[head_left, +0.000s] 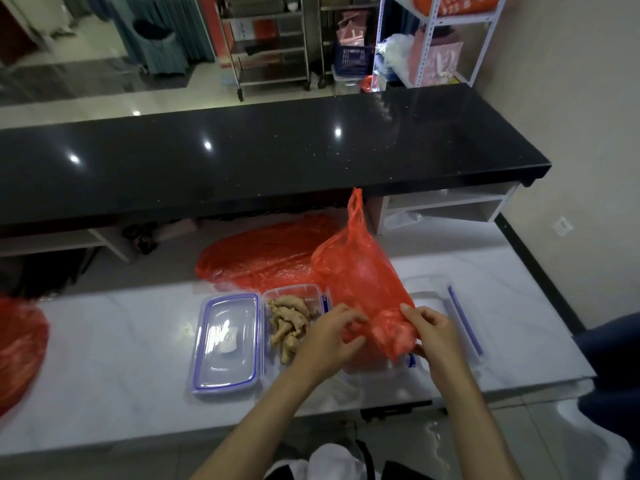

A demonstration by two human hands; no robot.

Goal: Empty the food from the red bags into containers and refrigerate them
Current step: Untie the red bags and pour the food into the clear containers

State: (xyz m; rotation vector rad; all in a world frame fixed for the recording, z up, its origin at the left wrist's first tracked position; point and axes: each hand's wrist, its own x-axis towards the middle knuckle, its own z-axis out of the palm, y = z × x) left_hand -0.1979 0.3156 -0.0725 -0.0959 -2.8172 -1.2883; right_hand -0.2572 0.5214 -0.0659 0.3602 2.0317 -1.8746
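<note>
I am looking down on a white marble counter (104,358) filling the lower half of the view, with a black bar top (242,157) running across above it from 9 to 3 o'clock.

A flat red bag (263,258) is lying at the counter's far edge, just past centre toward 12 o'clock. Another red bag (20,344) is showing partly at 9 o'clock, cut by the frame edge.

The held bag (363,282) is standing tilted right of centre, its handle loop pointing up toward 12 o'clock and its lower end pulled down toward 6 o'clock over a clear box (377,367). I cannot tell what is inside the bag; the plastic is too cloudy.

A lid (227,341) with a blue seal is lying flat left of centre, just beside an open box (294,292) that is holding ginger (289,322) in knobbly pale pieces. A second lid (453,313) is lying at 3 o'clock from the hands, partly behind the held bag.

My left hand (329,344) is reaching in from 6 o'clock, fingers curled and pinching the bag's lower end at its left side, the wrist crossing over the near end of the ginger box. My right hand (433,334) is gripping the same end from the right, thumb on top of the plastic, fingers wrapping underneath.

Both hands are close together, with red plastic bunching between them.
</note>
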